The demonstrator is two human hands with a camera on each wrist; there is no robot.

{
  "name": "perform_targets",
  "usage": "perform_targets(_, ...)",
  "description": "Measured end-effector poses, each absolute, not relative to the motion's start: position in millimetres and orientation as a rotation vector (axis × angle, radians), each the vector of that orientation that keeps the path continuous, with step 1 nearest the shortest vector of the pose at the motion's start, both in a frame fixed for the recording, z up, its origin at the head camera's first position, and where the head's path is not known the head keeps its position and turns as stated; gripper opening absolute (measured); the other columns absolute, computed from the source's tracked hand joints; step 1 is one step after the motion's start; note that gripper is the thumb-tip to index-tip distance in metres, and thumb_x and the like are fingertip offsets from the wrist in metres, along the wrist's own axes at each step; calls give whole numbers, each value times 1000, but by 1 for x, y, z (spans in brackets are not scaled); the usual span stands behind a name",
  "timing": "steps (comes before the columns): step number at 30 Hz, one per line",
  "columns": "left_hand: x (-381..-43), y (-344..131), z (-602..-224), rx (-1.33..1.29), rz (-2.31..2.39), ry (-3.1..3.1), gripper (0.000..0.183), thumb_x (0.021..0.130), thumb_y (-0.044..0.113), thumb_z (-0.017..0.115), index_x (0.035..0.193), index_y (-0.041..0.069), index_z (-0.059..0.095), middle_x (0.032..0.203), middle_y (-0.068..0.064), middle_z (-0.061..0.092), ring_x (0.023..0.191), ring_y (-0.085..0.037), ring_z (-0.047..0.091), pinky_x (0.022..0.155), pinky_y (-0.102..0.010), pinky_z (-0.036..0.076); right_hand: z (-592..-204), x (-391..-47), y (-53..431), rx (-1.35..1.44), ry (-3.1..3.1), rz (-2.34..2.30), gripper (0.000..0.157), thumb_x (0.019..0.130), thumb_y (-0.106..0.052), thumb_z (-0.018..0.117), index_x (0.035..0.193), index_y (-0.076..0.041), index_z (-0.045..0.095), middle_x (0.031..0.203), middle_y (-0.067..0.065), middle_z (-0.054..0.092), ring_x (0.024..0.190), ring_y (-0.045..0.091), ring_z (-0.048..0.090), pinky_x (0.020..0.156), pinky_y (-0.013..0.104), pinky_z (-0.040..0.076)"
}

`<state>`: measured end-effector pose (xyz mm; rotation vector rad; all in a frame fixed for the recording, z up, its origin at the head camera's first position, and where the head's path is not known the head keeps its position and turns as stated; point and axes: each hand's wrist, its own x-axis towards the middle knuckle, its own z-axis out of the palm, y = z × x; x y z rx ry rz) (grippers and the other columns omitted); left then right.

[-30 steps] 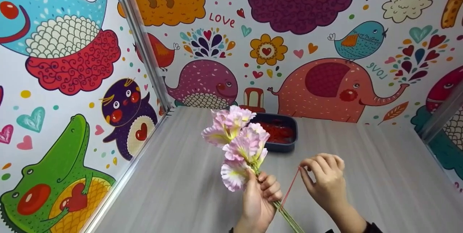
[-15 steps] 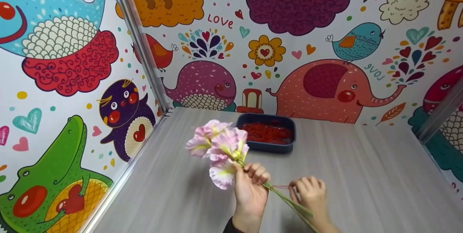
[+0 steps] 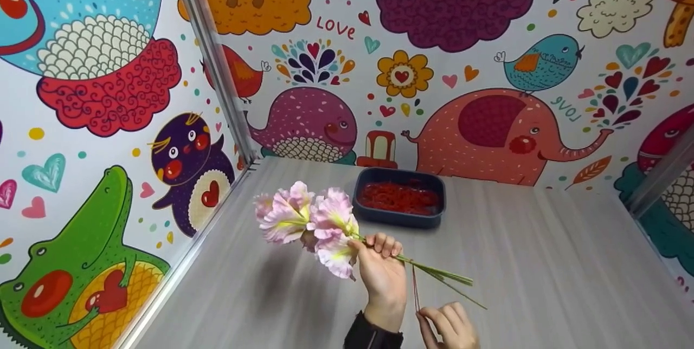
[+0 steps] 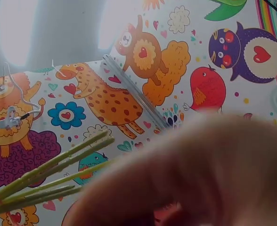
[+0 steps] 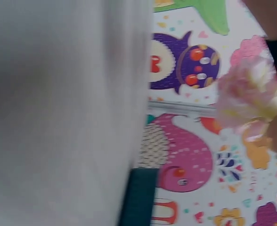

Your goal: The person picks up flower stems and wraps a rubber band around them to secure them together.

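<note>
In the head view, my left hand [image 3: 382, 270] grips a bunch of pink and yellow artificial flowers [image 3: 332, 213] by the stems, just below the blossoms. The bunch lies tilted, blossoms to the left, green stems [image 3: 442, 273] sticking out right. A thin red rubber band [image 3: 416, 288] loops round the stems right of that hand and stretches downward. Its lower end is pinched between thumb and fingertips of my right hand [image 3: 451, 327], near the bottom edge. Stem ends [image 4: 49, 172] with a bit of red band show in the left wrist view. Blurred blossoms [image 5: 251, 94] appear in the right wrist view.
A dark blue plastic box [image 3: 400, 220] filled with red rubber bands [image 3: 398, 197] stands on the grey table [image 3: 542, 251] near the back wall. Cartoon-printed panels [image 3: 477, 132] enclose the table at the back and sides.
The bunch has swung from steep to nearly level, its blossoms moving left and down. My right hand has come down and left, and the band now stretches downward from the stems.
</note>
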<state>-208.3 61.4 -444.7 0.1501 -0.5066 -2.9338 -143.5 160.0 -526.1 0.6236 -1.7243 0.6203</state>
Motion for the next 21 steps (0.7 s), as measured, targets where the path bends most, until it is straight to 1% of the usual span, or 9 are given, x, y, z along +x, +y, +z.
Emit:
perform_targets(4,-209,66,-454,81,-2900,-589,44,97,55,10,83,16,23,70,5,28,59,-6,28,60,-21,25,-499,-136,158,693,-1683,568,39,98,-22,55,64,-7,63,57,-4,44,56,9,36,51,13,27)
perform_targets(6,-207,68,-458,37,-2884,-639,45,96,56,10,83,15,23,71,5,27,59,-6,28,60,-22,23,-488,-136,158,737,-1660,554,38,98,-21,56,63,-7,63,56,-3,44,55,10,36,50,14,27)
perform_targets(10,-203,72,-463,-79,-2859,-739,46,94,59,11,82,15,21,71,4,24,59,-5,26,62,-27,16,-466,-139,158,788,-1580,529,37,96,-16,57,61,-5,62,55,-1,46,52,13,38,48,21,29)
perform_targets(12,-201,74,-465,-122,-2856,-775,47,92,60,12,82,15,20,71,4,22,58,-5,26,63,-28,14,-454,-143,161,790,-1519,473,36,95,-13,58,60,-4,61,53,1,46,50,16,37,48,25,29)
perform_targets(15,-199,77,-470,-152,-2862,-787,47,91,61,15,81,16,21,70,5,21,57,-5,26,62,-28,14,-439,-150,172,781,-1458,356,32,93,-9,58,62,-2,61,53,4,48,51,21,38,54,31,30)
perform_targets(17,-198,79,-473,-159,-2872,-793,47,90,62,16,81,16,22,70,5,21,57,-4,26,61,-27,15,-431,-153,184,757,-1466,282,31,93,-9,57,64,-2,62,54,4,49,52,22,39,58,35,29)
perform_targets(21,-194,82,-481,-247,-2873,-863,46,91,61,15,82,16,23,71,5,20,59,-4,26,59,-25,17,-424,-155,205,694,-1532,192,28,92,-9,55,66,-3,61,56,4,50,56,25,43,63,40,29)
